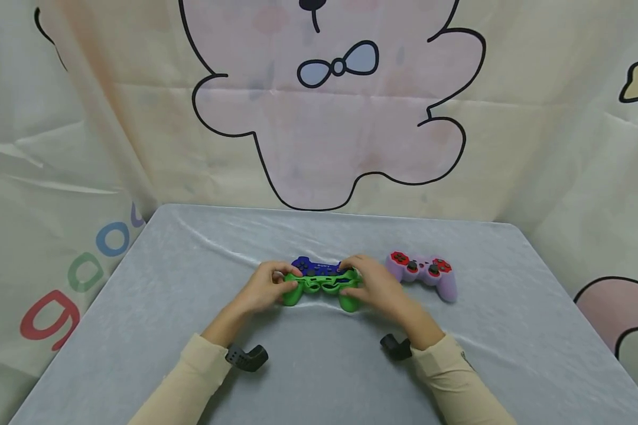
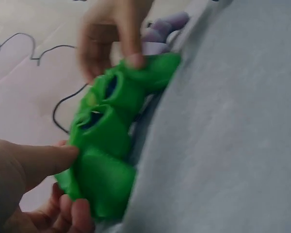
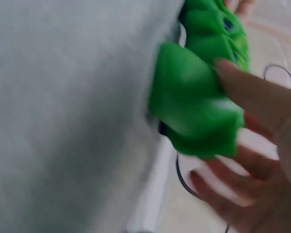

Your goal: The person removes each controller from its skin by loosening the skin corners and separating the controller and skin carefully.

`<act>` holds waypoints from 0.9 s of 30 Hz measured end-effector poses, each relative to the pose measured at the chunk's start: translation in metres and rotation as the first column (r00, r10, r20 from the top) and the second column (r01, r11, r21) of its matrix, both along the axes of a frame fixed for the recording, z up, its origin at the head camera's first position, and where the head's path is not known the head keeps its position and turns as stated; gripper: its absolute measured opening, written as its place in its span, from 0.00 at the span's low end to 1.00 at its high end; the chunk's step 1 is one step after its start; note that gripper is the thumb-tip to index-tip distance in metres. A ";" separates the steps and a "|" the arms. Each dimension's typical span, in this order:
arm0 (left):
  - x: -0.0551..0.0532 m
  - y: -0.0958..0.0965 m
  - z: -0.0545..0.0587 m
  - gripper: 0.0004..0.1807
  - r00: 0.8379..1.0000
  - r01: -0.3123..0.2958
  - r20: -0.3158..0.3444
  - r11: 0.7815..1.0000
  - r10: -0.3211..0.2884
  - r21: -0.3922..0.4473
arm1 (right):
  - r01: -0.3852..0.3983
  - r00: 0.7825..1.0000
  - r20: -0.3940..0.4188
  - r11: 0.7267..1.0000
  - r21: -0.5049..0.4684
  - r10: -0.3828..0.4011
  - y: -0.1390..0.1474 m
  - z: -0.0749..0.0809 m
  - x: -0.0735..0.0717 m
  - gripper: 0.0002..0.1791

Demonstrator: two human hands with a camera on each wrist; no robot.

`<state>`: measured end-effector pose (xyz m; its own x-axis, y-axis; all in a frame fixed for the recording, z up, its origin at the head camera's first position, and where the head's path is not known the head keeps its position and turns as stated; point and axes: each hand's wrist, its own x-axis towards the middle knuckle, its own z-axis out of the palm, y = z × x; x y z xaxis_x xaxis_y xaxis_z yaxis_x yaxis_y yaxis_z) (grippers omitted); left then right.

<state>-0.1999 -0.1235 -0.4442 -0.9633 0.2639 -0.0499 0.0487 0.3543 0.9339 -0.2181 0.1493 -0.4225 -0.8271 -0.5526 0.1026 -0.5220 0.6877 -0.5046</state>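
Note:
A soft green game controller cover (image 1: 329,284) sits over the near part of a blue game controller (image 1: 315,268), whose far edge and face with the SONY lettering still show. My left hand (image 1: 266,287) pinches the cover's left side, thumb on top and fingers curled at the outer edge. At the other end my right hand (image 1: 374,284) holds the right side, its thumb pressing on the green grip. In both wrist views the green cover (image 2: 109,131) hides most of the blue controller, which shows dark through the round openings.
Just right of my right hand lies a second controller (image 1: 422,273) in a lilac cover with red button areas. Grey-blue cloth (image 1: 319,366) spreads over the table. Behind it hangs a curtain (image 1: 537,153) printed with a cartoon figure.

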 end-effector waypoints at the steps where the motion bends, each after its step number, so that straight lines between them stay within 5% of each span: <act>1: -0.001 -0.002 0.001 0.11 1.000 0.013 -0.008 1.000 -0.013 -0.014 | -0.004 0.999 0.039 1.000 0.006 0.003 0.004 0.001 -0.001 0.33; 6: -0.002 -0.013 0.007 0.22 0.998 0.059 -0.007 0.993 -0.060 -0.102 | -0.031 0.974 0.227 0.999 0.044 0.020 0.019 0.003 -0.004 0.49; 11: 0.001 -0.015 0.006 0.34 0.992 0.125 0.035 0.973 -0.120 -0.195 | -0.005 0.955 0.295 0.999 0.051 -0.011 0.020 0.001 -0.005 0.50; 15: 0.003 -0.009 0.002 0.35 0.995 0.095 -0.002 0.963 -0.099 -0.252 | 0.005 0.952 0.306 0.999 0.049 -0.020 0.017 -0.001 -0.004 0.53; 21: 0.002 -0.011 -0.002 0.25 0.999 0.017 -0.034 0.988 -0.022 -0.150 | 0.020 0.929 0.368 0.993 -0.113 0.023 0.022 -0.008 -0.010 0.48; 27: -0.003 -0.013 0.001 0.33 1.000 -0.019 0.000 1.000 0.019 -0.015 | 0.041 0.859 0.491 0.937 -0.346 0.144 0.032 -0.010 -0.016 0.48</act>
<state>-0.2025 -0.1364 -0.4436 -0.9681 0.2448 -0.0542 0.0415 0.3694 0.9283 -0.2346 0.1811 -0.4327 -0.7854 -0.6046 -0.1325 -0.1633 0.4089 -0.8978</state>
